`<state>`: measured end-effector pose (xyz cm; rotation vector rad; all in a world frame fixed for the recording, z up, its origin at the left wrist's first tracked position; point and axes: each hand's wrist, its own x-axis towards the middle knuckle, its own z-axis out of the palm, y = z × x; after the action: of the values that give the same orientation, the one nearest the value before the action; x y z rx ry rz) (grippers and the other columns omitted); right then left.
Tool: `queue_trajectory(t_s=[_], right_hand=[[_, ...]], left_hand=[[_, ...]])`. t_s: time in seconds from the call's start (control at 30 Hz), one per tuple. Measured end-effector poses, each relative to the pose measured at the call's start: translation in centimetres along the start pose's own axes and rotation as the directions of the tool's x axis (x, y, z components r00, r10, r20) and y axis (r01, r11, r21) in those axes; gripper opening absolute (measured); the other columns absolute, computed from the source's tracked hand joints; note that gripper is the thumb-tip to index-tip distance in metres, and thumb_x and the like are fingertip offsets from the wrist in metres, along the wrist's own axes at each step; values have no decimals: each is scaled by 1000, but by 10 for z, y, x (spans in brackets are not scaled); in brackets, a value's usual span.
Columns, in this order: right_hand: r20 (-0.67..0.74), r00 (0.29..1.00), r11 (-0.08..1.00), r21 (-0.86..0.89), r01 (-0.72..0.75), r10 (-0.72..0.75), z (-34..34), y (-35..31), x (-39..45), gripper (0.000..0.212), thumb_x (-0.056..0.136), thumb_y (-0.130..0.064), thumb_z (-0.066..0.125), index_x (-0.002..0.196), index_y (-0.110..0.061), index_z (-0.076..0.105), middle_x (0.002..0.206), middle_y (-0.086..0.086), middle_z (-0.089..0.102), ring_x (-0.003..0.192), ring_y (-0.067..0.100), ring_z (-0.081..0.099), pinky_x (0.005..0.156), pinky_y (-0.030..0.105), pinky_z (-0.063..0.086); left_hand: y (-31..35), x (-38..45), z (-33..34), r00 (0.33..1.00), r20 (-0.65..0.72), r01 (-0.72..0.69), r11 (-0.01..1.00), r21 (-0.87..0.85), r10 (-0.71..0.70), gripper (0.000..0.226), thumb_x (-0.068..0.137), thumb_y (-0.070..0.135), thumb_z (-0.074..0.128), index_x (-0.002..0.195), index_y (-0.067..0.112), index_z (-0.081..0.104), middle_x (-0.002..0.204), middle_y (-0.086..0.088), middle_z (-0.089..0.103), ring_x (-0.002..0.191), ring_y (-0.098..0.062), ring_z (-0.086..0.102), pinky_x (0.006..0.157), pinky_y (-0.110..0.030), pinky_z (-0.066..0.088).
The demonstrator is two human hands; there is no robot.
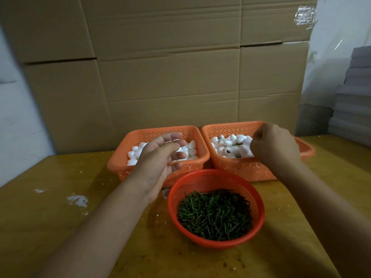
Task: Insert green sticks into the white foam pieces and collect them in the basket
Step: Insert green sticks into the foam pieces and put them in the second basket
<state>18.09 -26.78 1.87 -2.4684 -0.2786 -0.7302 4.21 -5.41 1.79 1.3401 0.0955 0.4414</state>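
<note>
A round red basket (259,215) near me is full of short green sticks (214,215). Behind it stand two orange rectangular baskets. The left one (120,157) holds plain white foam pieces (134,153). The right one (226,127) holds foam pieces with green sticks in them (232,145). My left hand (160,157) hovers over the left basket with fingers spread and relaxed, holding nothing I can see. My right hand (275,147) is above the right basket, fingers curled; whether it holds anything is hidden.
The baskets sit on a yellow-brown wooden table (60,197) with white foam crumbs (78,200) at the left. Large cardboard boxes (160,67) wall off the back. A stack of grey trays (353,101) stands at the right.
</note>
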Motion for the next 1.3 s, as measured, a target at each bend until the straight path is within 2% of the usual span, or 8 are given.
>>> queue_trajectory(t_s=[0.17, 0.37, 0.57, 0.73, 0.87, 0.93, 1.03, 1.3], right_hand=[[170, 984, 988, -133, 72, -49, 12, 2, -3, 21, 89, -17, 45, 71, -8, 52, 81, 14, 59, 79, 34, 52, 66, 34, 40], [355, 928, 987, -72, 146, -111, 15, 0, -7, 41, 99, -31, 36, 136, -22, 53, 133, 15, 59, 125, 35, 49, 100, 49, 41], [184, 954, 972, 64, 228, -236, 10, -8, -10, 26, 91, -14, 50, 104, -3, 70, 101, 15, 72, 95, 35, 63, 82, 44, 53], [110, 894, 882, 251, 398, -434, -4, -33, -16, 22, 87, -11, 53, 90, -11, 75, 86, 0, 74, 77, 14, 65, 69, 29, 48], [445, 700, 813, 462, 354, -558, -21, -52, -28, 15, 91, -19, 60, 83, -26, 72, 71, -5, 71, 59, 2, 63, 57, 18, 45], [695, 484, 847, 443, 293, -532, -26, -56, -36, 8, 93, -28, 64, 93, -30, 71, 82, 3, 74, 66, 12, 69, 56, 22, 54], [908, 214, 894, 271, 356, -360, -23, -58, -45, 34, 90, -40, 69, 123, -32, 65, 112, -5, 69, 70, 5, 67, 60, 24, 59], [952, 188, 876, 133, 464, -243, -11, -62, -56, 52, 83, -40, 73, 133, -34, 59, 134, -4, 56, 81, 25, 72, 62, 26, 60]], left_hand=[[0, 0, 1, 1000, 6, -2, 1000, 1, 2, 23, 96, 3, 55, 106, 19, 68, 91, 4, 75, 68, -7, 66, 55, -22, 51], [0, 0, 0, 1000, 4, -5, 1000, 2, 5, 23, 95, 3, 55, 105, 19, 68, 91, 4, 75, 69, -7, 66, 55, -22, 52], [0, 1, -1, 999, -23, -23, 999, 42, 24, 23, 96, 4, 56, 105, 20, 70, 92, 4, 75, 70, -8, 66, 55, -22, 51], [1, 3, -3, 999, -34, -25, 999, 35, 26, 24, 95, 2, 54, 102, 20, 69, 89, 5, 74, 68, -8, 64, 56, -23, 49], [1, 5, -6, 999, -46, -25, 998, 52, 27, 24, 96, 3, 53, 102, 21, 69, 91, 5, 73, 68, -8, 65, 55, -22, 50], [2, 6, -8, 998, -58, -23, 998, 52, 26, 24, 96, 3, 53, 102, 20, 69, 91, 4, 73, 67, -8, 65, 54, -22, 50], [4, 8, -12, 997, -73, -29, 997, 67, 34, 23, 97, 3, 53, 103, 19, 69, 88, 4, 75, 66, -8, 65, 54, -22, 51], [9, 35, -21, 987, -123, -48, 924, 379, 102, 19, 93, 9, 62, 101, 24, 70, 87, 6, 74, 67, -2, 67, 61, -21, 55]])
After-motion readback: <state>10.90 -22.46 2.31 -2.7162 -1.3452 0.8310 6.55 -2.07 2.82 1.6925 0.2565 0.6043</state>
